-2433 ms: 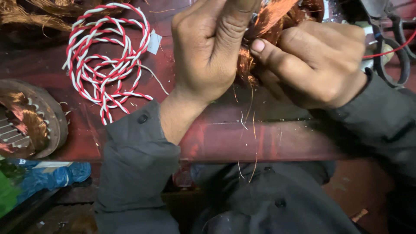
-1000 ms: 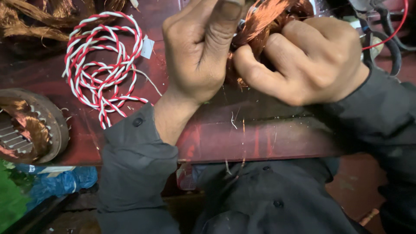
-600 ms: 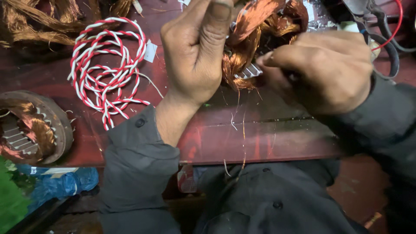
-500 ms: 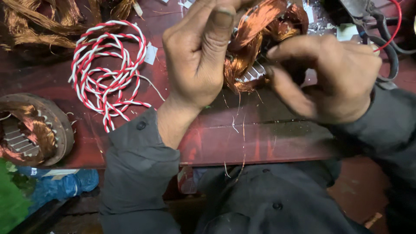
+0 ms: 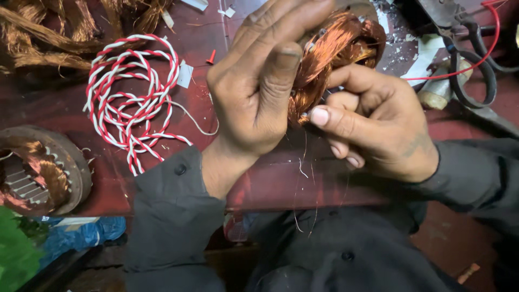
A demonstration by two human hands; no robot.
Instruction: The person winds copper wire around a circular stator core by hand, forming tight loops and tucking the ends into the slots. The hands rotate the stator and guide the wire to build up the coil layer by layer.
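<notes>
Coil: I see the copper coil [image 5: 330, 51] held up over the red desk [image 5: 303, 181], top centre of view, between both hands.
Left hand: my left hand [image 5: 254, 103] is closed round the coil's left side; its thumb [image 5: 278, 73] presses flat on the windings, and the other fingers run up behind it.
Right hand: my right hand [image 5: 378, 130] grips the coil from below and right; the thumb [image 5: 338, 119] lies against the lower strands, the forefinger hooks over them, and the remaining fingers are curled into the palm.
Loose strands: thin wire ends [image 5: 303, 178] hang down from the coil between the wrists, toward the dark shirt.
Hidden: the coil's core is covered by both hands, so I cannot tell what the windings sit on; its top edge is cut off by the frame.
Left of hands: a red-and-white twisted cord [image 5: 130, 97] lies looped on the desk, well apart from the coil; a stator [image 5: 38, 170] with copper in its slots sits at the left edge, partly cropped.
Top left: more copper bundles [image 5: 59, 27], cut off by the frame.
Top right: scissors [image 5: 476, 59] and a thin red wire [image 5: 459, 70]; a pale object under them is hard to make out.
</notes>
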